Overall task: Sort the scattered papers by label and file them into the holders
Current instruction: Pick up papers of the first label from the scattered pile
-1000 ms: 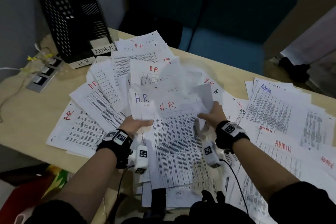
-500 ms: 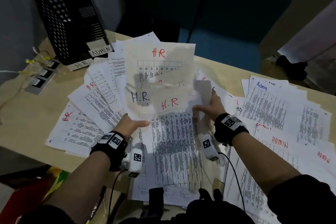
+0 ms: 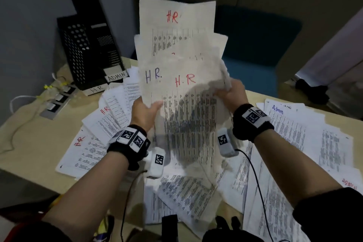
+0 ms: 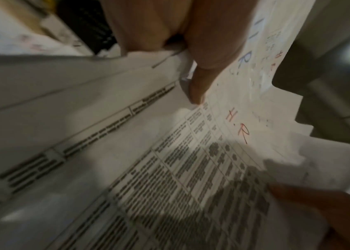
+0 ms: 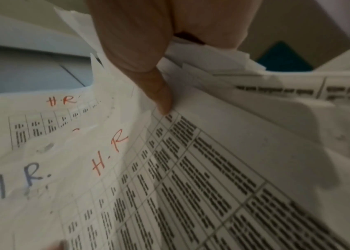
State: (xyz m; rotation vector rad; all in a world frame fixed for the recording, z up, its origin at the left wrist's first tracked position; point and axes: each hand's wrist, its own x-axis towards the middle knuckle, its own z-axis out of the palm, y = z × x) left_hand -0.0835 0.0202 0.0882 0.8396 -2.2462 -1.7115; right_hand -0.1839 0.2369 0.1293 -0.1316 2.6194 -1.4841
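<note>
Both hands hold up a loose bundle of HR-labelled papers (image 3: 182,84) above the desk, nearly upright. My left hand (image 3: 146,111) grips its left edge, thumb on the front sheet (image 4: 212,135). My right hand (image 3: 231,92) grips the right edge, thumb pressed on the printed sheet (image 5: 191,160). Two black perforated file holders (image 3: 86,45) stand at the back left, with tags ADMIN (image 3: 116,76) and HR (image 3: 96,89). More HR sheets (image 3: 98,124) lie fanned on the left of the desk, and Admin sheets (image 3: 306,129) on the right.
A desk socket panel (image 3: 57,98) with white cables sits at the far left of the beige desk (image 3: 33,133). A teal chair (image 3: 255,45) stands behind the desk. More printed sheets (image 3: 186,192) lie at the near edge under the bundle.
Both hands have lifted the gathered HR bundle off the desk and tipped it upright. The sheets rose from lying flat to standing in front of the chair.
</note>
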